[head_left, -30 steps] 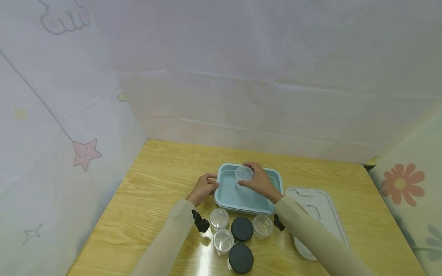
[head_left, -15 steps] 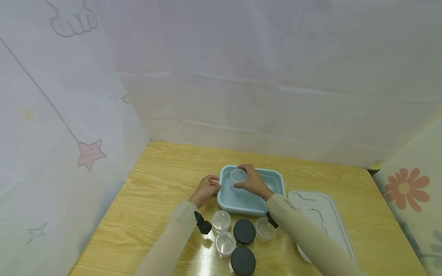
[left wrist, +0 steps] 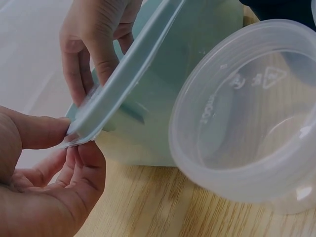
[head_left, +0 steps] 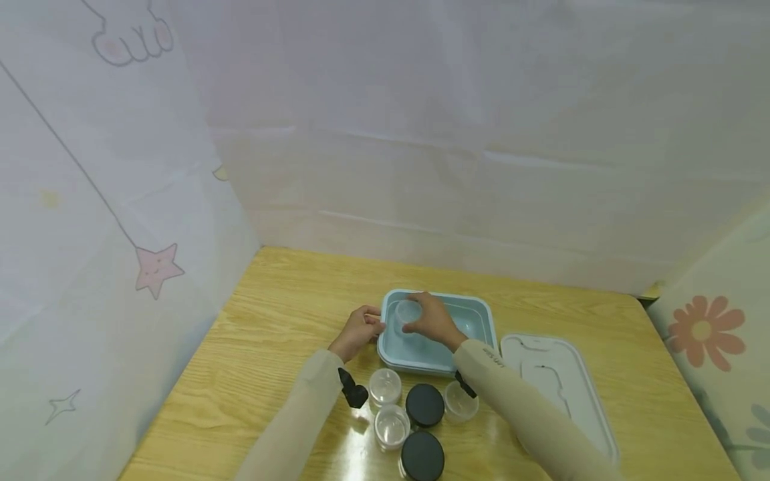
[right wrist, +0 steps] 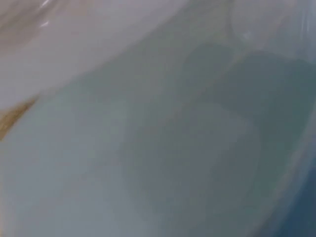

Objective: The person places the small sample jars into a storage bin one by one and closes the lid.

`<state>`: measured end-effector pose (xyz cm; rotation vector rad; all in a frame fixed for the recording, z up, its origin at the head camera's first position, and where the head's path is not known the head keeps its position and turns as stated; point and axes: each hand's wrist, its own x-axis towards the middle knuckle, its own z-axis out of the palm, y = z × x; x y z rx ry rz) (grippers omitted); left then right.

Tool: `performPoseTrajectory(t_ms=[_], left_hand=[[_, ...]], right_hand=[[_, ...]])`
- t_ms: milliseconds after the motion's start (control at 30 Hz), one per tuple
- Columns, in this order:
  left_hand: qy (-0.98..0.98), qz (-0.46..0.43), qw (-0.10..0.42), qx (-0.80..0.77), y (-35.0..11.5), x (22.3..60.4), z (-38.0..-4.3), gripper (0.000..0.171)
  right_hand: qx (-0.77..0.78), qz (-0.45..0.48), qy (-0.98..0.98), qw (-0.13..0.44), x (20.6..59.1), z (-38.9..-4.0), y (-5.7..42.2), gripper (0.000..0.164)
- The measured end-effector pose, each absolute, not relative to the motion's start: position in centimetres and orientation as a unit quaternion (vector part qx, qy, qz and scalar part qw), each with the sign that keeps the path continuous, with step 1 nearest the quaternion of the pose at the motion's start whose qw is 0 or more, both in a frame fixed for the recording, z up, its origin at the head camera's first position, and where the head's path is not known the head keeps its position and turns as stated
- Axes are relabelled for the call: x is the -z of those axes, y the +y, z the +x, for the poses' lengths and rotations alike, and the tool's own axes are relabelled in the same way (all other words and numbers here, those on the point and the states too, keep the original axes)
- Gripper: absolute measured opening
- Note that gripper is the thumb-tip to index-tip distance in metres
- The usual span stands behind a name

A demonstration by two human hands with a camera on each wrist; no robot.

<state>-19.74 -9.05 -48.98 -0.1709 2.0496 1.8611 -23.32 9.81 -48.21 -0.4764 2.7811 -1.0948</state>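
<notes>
A light blue plastic tub (head_left: pixel 433 355) stands on the wooden table. My left hand (head_left: pixel 357 333) pinches its left rim; in the left wrist view the thumb lies on top of the rim (left wrist: pixel 131 74) and the fingers beneath. Inside the tub's left part, my right hand (head_left: pixel 434 322) grips a clear round plastic cup (head_left: pixel 408 312) from its right side, thumb and fingers spread around it. From the left wrist, the right fingers (left wrist: pixel 101 54) reach down behind the rim, which hides most of the cup. The right wrist view is blurred, mostly pale blue-green tub.
In front of the tub sit several clear cups, among them a near-left cup (head_left: pixel 385 385), a lower cup (head_left: pixel 392 426) and a right cup (head_left: pixel 461 402). Two black-lidded jars (head_left: pixel 425 405) stand between them. A white lid-like tray (head_left: pixel 562 384) lies at the right, partly under the right sleeve.
My right hand has moved left and slightly down with the cup, toward the tub's left end. My left hand stays on the rim.
</notes>
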Motion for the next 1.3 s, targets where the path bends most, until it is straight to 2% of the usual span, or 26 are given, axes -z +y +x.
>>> performPoseTrajectory(t_ms=[567,967,1300], left_hand=[[0.732,-0.049,0.195,-0.651,-8.6,49.1,-19.2,0.031],[0.734,-0.04,0.196,-0.649,-8.8,48.9,-19.2,0.032],[0.743,-0.06,0.181,-0.641,-8.8,48.5,-19.1,0.033]], right_hand=[[0.335,-0.174,0.923,0.079,49.1,-22.4,10.0,0.072],[0.376,-0.15,0.907,0.114,46.8,-21.5,11.7,0.069],[0.404,-0.187,0.891,0.087,45.3,-19.2,13.6,0.069]])
